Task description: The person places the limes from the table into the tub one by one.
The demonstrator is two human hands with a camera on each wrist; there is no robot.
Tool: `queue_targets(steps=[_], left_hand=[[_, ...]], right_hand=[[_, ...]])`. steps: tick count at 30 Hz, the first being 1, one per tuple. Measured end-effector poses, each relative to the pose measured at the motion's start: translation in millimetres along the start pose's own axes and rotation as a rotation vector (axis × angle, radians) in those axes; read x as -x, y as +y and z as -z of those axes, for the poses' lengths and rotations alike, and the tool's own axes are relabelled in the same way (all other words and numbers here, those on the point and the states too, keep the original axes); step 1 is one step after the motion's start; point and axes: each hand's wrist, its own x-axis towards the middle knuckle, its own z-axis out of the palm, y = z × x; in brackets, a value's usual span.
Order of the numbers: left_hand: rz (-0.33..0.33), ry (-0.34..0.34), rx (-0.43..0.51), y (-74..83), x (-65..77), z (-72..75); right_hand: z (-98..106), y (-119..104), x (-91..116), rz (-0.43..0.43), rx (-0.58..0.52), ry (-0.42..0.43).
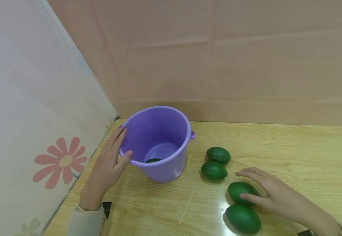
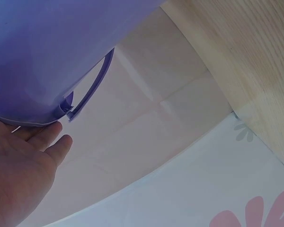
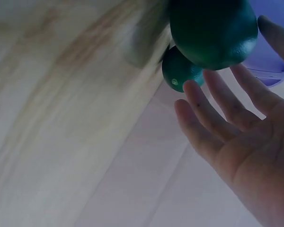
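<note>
A purple bucket [image 1: 171, 167] stands on the table, its mouth facing me. My left hand [image 1: 109, 160] touches its left rim, fingers fairly straight and thumb at the near rim. In the left wrist view, the left hand's fingers [image 2: 60, 149] lie by the rim, close to the handle joint [image 2: 66, 108]. My right hand [image 1: 268, 188] reaches over a dark green lime-like fruit [image 1: 241, 191], thumb across it and fingers extended. Right beside that lies another green fruit [image 1: 243, 219]. The right wrist view shows a green fruit [image 3: 213, 30] between the right hand's spread thumb and fingers.
Two more green fruits, one behind [image 1: 218, 155] and one in front [image 1: 214, 170], lie between bucket and right hand. Part of a green fruit [image 1: 153, 160] shows inside the bucket. A flowered white sheet [image 1: 56, 108] borders the table's left; a beige sheet [image 1: 247, 72] hangs behind.
</note>
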Motion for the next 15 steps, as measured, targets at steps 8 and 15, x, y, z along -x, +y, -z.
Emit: queue_targets(steps=[8, 15], left_hand=[[-0.004, 0.002, 0.003, -0.2, -0.4, 0.1], [-0.009, 0.002, -0.002, -0.6, -0.9, 0.4]], right_hand=[[-3.3, 2.9, 2.5, -0.026, -0.04, -0.03], [-6.7, 3.8, 2.4, -0.023, -0.06, -0.065]])
